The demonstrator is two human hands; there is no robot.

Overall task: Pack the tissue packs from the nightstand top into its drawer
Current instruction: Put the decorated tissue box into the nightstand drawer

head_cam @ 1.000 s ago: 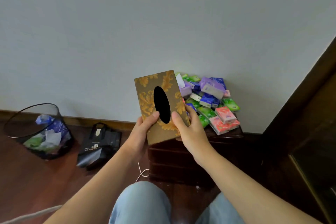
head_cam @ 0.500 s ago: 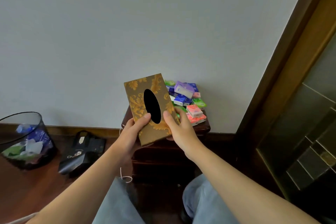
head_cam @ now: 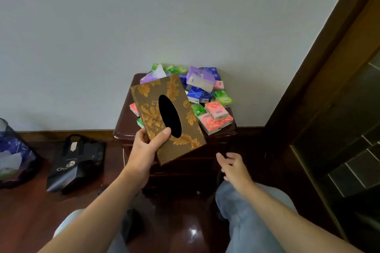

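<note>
Now off the box, the right hand hangs open before the nightstand. Left hand alone grips the box's near corner; its long axis tilts up-left toward the wall. Packs lie heaped on top.

Black bag beside a bin on the floor

Left hand grips the tissue box, thumb on top. Right hand below-right of box, fingers relaxed, holding nothing.
</note>
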